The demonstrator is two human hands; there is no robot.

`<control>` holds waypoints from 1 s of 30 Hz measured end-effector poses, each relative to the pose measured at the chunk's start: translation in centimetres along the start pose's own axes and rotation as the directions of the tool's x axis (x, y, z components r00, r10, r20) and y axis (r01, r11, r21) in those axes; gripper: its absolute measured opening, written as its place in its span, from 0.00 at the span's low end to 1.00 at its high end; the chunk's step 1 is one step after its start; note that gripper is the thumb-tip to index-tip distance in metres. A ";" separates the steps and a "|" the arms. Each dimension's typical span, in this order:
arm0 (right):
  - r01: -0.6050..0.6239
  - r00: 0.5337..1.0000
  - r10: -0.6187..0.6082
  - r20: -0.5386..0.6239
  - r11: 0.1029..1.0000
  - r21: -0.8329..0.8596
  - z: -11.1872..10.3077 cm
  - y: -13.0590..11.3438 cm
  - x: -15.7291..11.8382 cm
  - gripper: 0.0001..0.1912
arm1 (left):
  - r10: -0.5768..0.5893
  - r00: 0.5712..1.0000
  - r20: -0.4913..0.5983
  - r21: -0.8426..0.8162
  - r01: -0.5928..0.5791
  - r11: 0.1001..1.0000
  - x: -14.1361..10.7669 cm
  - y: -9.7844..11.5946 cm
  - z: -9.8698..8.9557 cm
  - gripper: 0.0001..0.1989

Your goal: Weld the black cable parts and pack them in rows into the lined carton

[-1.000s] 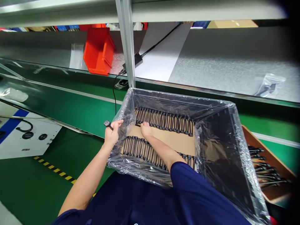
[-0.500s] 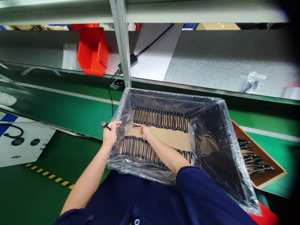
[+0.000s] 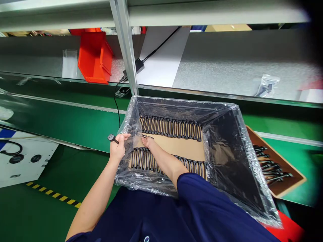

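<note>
My left hand (image 3: pixel 117 150) is at the left rim of a dark crate (image 3: pixel 227 151) lined with clear plastic film. Its fingers are closed around a black rod with a square head (image 3: pixel 111 137), which sticks out to the left. Inside the crate my right hand (image 3: pixel 146 142) pinches a thin black rod (image 3: pixel 148 136) lying nearly level above the cardboard sheet (image 3: pixel 181 146). One row of similar black rods (image 3: pixel 171 127) lies along the far side. A second row (image 3: pixel 140 158) runs along the near side, partly hidden under my right forearm.
To the right, a brown box (image 3: pixel 285 190) holds several more black rods. A metal post (image 3: pixel 124 47) rises behind the crate. On the grey shelf stand a red bin (image 3: pixel 96 60), a black adapter with cable (image 3: pixel 138 65) and small plastic bags (image 3: pixel 267 85).
My right hand has moved left within the crate with the thin black rod. My left hand stays by the rim with its rod. The view has shifted slightly.
</note>
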State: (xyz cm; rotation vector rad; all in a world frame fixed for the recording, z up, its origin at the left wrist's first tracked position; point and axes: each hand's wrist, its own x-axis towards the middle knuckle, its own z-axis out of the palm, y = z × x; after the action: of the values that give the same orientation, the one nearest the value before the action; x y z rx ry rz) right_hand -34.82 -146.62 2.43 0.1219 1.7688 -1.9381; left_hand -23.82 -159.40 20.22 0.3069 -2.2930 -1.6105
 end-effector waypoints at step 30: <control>0.056 0.912 -0.091 0.401 0.994 0.098 -5.8 -15.9 -13.7 0.22 | -0.009 0.829 0.559 0.537 -0.354 0.766 0.0 3.5 3.7 0.12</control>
State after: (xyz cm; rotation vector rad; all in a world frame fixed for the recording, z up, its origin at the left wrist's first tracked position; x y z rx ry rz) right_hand -31.17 -136.58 21.44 -0.3042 1.4349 -1.9207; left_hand -25.24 -154.96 22.33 -0.2727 -3.1369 -0.8393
